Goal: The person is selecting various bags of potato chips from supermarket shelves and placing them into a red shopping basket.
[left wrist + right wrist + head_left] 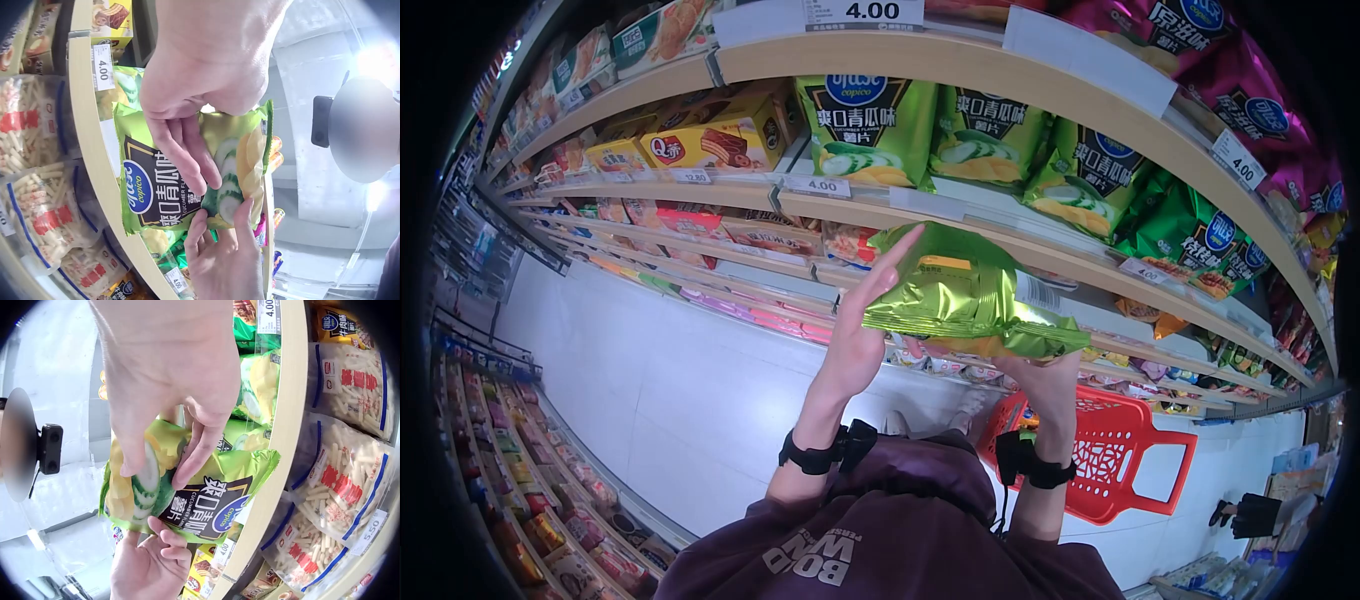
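Head view, store aisle: 2 bare hands hold a green chip bag [955, 290] in front of a snack shelf [940, 215], above the lap of a person in a dark purple top [870, 540]. The left hand [865, 325] is at the bag's left side, its fingers extended upward; the right hand [1040, 375] supports it from the lower right.

Both wrist views show the front, printed with cucumber slices and chips. The left grip is closed on the bag, fingers bent across the printed face. The right grip pinches it near the opposite end, thumb and fingers on the printed face.

Behind the bag, matching green packs [865, 130] line the shelf over a price tag [822, 186] reading 4.00, beside yellow boxes [710, 140] marked 12.80. Magenta packs [1250, 100] sit at upper right. In the right wrist view, clear bags of pale sticks [340, 478] lie near a 5.50 label [372, 531]. A red basket [1135, 450] stands on the white floor [650, 370], near the right forearm.
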A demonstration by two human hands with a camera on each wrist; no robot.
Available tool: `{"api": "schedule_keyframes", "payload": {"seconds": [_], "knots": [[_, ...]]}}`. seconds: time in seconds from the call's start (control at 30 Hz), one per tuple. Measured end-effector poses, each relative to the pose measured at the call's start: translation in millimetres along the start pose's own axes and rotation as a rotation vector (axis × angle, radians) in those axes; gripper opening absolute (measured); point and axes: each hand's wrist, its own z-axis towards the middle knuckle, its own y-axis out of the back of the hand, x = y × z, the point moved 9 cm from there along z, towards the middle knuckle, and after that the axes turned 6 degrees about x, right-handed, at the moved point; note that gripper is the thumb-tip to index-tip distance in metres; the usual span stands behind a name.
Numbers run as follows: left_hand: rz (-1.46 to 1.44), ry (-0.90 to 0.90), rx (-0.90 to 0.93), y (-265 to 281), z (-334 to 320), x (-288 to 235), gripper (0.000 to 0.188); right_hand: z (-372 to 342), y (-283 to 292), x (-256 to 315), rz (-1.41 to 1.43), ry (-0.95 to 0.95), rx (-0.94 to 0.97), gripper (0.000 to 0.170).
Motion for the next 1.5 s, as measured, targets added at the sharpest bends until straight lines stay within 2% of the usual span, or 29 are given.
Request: {"api": "schedule_keyframes", "payload": {"seconds": [0.07, 0.2, 0.37, 0.43, 0.47, 0.53, 0.57, 0.6, 0.7, 0.77, 0.87, 0.97, 1.0, 1.1, 1.13, 1.23, 1.33, 1.4, 1.43, 1.5], "knots": [[0.002, -0.074, -0.008, -2, 2, -9, 0.049, -2, 1, 1, 0.011, 0.007, -0.018, 0.068], [-0.028, -0.026, -0.01, -3, -2, 8, 0.048, -4, 4, 5, 0.019, 0.055, -0.037, 0.068], [0.016, 0.026, 0.051, -7, 3, -6, 0.049, -6, 6, 3, 0.019, 0.044, -0.019, 0.068], [0.235, -0.108, 0.01, -1, 4, -6, 0.052, -9, 7, 0, -0.024, 0.034, 0.023, 0.066], [0.344, -0.175, -0.011, 0, 4, -9, 0.054, -5, 3, 11, -0.027, 0.172, 0.078, 0.061], [0.239, -0.142, 0.025, 0, 5, -10, 0.059, -1, -4, 29, -0.031, 0.446, 0.189, 0.052], [0.186, -0.124, 0.043, 2, 5, -10, 0.062, 0, -3, 24, 0.042, 0.429, 0.222, 0.047], [0.166, -0.1, 0.096, 3, 5, -5, 0.073, 2, -1, 19, 0.114, 0.412, 0.255, 0.043], [0.069, -0.209, 0.138, -3, 3, -15, 0.087, 4, 5, 16, 0.2, 0.363, 0.283, 0.033], [-0.012, -0.074, 0.187, -7, 0, -6, 0.104, 6, 8, 14, 0.245, 0.343, 0.312, 0.031], [0.033, -0.042, 0.18, -7, -5, 9, 0.108, 9, 10, 10, 0.232, 0.433, 0.25, 0.024], [-0.01, -0.02, 0.228, -4, -2, 22, 0.103, 3, -6, 29, -0.02, 0.369, 0.188, 0.028], [-0.164, -0.005, 0.123, -1, -3, 22, 0.095, 5, -4, 23, -0.005, 0.405, 0.137, 0.036], [0.171, 0.132, 0.074, 7, -1, 32, 0.088, 2, -14, 24, -0.247, 0.464, 0.185, 0.031], [0.185, 0.1, 0.039, 10, 0, 30, 0.085, 2, -15, 25, -0.257, 0.449, 0.161, 0.026], [0.224, 0.002, -0.065, 17, 3, 25, 0.078, 3, -16, 27, -0.553, 0.516, 0.137, 0.036], [0.463, -0.079, -0.194, 14, 0, 9, 0.073, 3, -21, 27, -0.496, 0.417, 0.111, 0.057], [0.668, -0.148, -0.212, 7, -4, -2, 0.075, -1, -33, 30, -0.298, 0.389, 0.08, 0.072], [0.731, -0.229, -0.144, -3, -3, -12, 0.077, -2, -37, 29, -0.199, 0.374, 0.063, 0.08], [0.851, -0.389, -0.003, -23, -3, -30, 0.081, -5, -39, 23, -0.217, 0.343, 0.024, 0.082]]}}
